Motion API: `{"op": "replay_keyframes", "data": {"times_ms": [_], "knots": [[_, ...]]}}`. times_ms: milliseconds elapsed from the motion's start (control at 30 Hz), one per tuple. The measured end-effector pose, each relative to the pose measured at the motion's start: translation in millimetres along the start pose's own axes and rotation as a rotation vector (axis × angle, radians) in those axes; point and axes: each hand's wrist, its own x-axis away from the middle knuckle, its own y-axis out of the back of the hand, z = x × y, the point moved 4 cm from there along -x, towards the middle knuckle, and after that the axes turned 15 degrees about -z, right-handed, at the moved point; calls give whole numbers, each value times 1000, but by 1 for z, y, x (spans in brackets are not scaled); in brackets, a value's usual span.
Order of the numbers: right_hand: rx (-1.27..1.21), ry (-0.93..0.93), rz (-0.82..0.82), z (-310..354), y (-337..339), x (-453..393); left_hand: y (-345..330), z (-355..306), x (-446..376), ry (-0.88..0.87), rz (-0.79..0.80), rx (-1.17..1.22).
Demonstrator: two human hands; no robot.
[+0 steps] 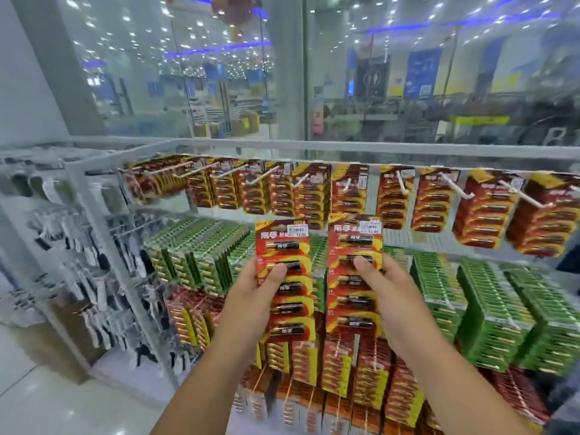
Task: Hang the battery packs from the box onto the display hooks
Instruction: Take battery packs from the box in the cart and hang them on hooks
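Red and yellow card fills the view: each hand holds up a battery pack in front of the display. The left hand (251,290) grips the left battery pack (284,277) by its left edge, thumb pressed across the front near the second cell, fingers curled behind. The right hand (386,287) holds the right battery pack (354,271) the same way from its right edge, thumb on the front near the second cell. Both packs stand upright, side by side with a narrow gap between them, each showing five dark cells and a white price sticker at the top.

Above the hands runs a row of white display hooks (345,183), most carrying hanging red packs (433,202); the hook just above the right hand's pack has fewer cards than its neighbours. Behind and to either side of the hands hang green packs (201,246), thick on their pegs. Below the wrists, more red and yellow packs (342,365) crowd the lower rows. Far out beyond the left hand, a neighbouring rack (78,246) holds black and white items, too blurred to name. Behind the display, a glass wall (439,73) shows the shop beyond.
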Motion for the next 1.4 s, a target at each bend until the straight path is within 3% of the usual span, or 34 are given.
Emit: {"op": "replay_keyframes", "data": {"times_ms": [333, 633, 1400], "knots": [[-7, 31, -34, 23, -40, -71, -38, -14, -96, -25, 64, 55], [29, 81, -188, 15, -61, -92, -47, 5, -163, 15, 152, 35], [32, 108, -332, 3, -61, -91, -63, 14, -193, 65, 283, 100]]}}
